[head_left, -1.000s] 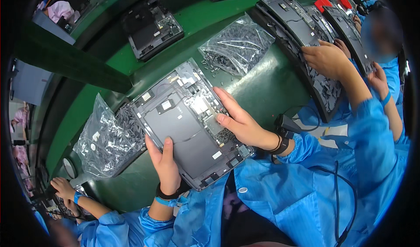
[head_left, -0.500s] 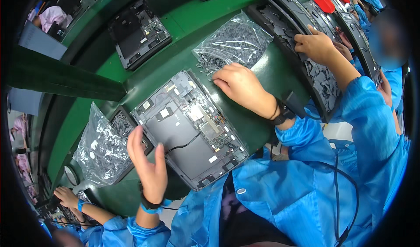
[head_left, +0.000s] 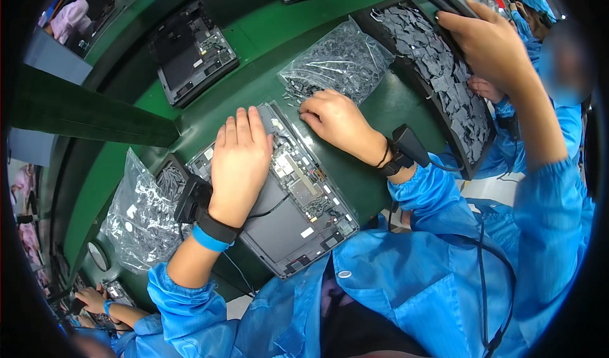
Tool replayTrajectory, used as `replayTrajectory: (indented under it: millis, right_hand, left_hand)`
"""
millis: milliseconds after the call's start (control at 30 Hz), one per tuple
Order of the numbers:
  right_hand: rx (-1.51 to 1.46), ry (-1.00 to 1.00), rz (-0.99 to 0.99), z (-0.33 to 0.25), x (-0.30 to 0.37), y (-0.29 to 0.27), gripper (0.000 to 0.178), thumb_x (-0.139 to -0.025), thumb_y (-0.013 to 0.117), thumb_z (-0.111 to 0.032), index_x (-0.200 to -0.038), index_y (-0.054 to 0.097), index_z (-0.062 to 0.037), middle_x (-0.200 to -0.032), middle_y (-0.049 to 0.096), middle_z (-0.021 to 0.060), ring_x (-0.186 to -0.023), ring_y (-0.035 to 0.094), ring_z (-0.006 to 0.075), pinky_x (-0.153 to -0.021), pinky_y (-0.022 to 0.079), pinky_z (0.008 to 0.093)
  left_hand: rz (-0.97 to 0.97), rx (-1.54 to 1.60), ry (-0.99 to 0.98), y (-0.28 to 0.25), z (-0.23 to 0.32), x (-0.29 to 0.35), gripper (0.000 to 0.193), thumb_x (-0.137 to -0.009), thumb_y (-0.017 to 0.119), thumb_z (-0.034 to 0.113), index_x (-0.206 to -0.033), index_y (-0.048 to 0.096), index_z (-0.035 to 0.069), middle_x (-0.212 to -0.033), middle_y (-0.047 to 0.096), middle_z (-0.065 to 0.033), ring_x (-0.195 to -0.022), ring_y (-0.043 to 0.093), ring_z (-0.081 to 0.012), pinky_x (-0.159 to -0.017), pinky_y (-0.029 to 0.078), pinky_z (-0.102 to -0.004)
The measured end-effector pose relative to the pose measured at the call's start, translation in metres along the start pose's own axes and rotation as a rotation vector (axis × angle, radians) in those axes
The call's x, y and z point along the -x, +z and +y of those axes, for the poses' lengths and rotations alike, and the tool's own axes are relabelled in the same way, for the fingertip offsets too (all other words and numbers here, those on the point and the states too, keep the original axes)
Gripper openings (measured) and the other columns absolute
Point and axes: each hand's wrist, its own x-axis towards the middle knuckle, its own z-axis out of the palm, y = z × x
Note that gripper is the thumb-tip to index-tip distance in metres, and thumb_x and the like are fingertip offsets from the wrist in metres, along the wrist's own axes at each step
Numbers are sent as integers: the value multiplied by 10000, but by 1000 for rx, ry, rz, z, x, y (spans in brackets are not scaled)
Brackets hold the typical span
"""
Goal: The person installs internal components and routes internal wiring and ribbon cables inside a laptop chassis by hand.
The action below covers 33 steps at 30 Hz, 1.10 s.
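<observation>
An opened laptop chassis (head_left: 288, 215), grey and lying with its circuit boards and a dark cable exposed, is seen on the green workbench (head_left: 285, 21) directly in front of the person. The left hand (head_left: 240, 161) is laid flat on the upper part of the chassis, palm down with the fingers held together and stretched out; nothing is gripped by it. A blue wristband (head_left: 208, 238) and a dark strap are worn on that wrist. The right hand (head_left: 336, 120) is placed at the far corner of the chassis, its fingers curled and pinched narrowly at the edge, just beside a clear plastic bag of small dark parts (head_left: 339, 63); whether anything is held between the fingertips cannot be told. A black wrist strap (head_left: 399, 155) with a cord is worn on the right wrist. A second clear bag (head_left: 143, 215) is seen to the left of the chassis, and another open chassis (head_left: 190, 53) lies farther off on the bench. To the right, a dark tray of grey pieces (head_left: 444, 72) is touched by a co-worker's hand (head_left: 491, 44).
</observation>
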Motion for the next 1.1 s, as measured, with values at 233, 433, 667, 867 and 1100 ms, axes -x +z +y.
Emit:
replayTrajectory:
  millis: [233, 433, 667, 867, 1100]
  right_hand:
    - [-12, -28, 14, 4, 0, 1, 44, -772, 672, -69, -797, 639, -52, -781, 584, 103, -791, 583, 313, -723, 499, 427]
    - [30, -47, -28, -2, -3, 4, 63, -772, 666, -64, -788, 608, -45, -798, 574, 108, -819, 574, 320, -734, 491, 427]
    - [-3, -37, 35, -8, 0, -15, 87, -825, 649, 2, -866, 573, -12, -753, 606, 155, -706, 619, 327, -636, 504, 394]
    - [-468, 298, -46, -5, -17, -34, 239, -895, 654, -23, -1133, 658, 3, -900, 710, 46, -768, 653, 90, -678, 532, 245]
    - [-822, 472, -52, -21, -40, -51, 182, -859, 707, -65, -1000, 671, 43, -847, 724, 75, -719, 665, 95, -661, 544, 223]
  left_hand:
    - [35, -228, 39, -38, 28, 17, 428, -852, 592, 102, -1235, 561, -85, -1238, 616, -207, -1121, 607, -355, -977, 480, -422]
    - [-62, -53, 2, -61, 48, 48, 415, -803, 694, 213, -1149, 645, -11, -1216, 635, -153, -1107, 613, -349, -924, 488, -434]
    - [81, 160, -541, -77, -46, 125, 76, -830, 674, 31, -903, 689, 17, -869, 687, -139, -806, 643, -311, -713, 503, -383]
    - [63, 144, -534, -47, -77, 143, 72, -829, 682, 54, -891, 696, 21, -862, 682, -117, -817, 618, -313, -732, 489, -393]
    - [76, 194, -424, -8, -76, 129, 106, -790, 681, 24, -896, 679, 23, -838, 637, -121, -781, 571, -316, -724, 466, -404]
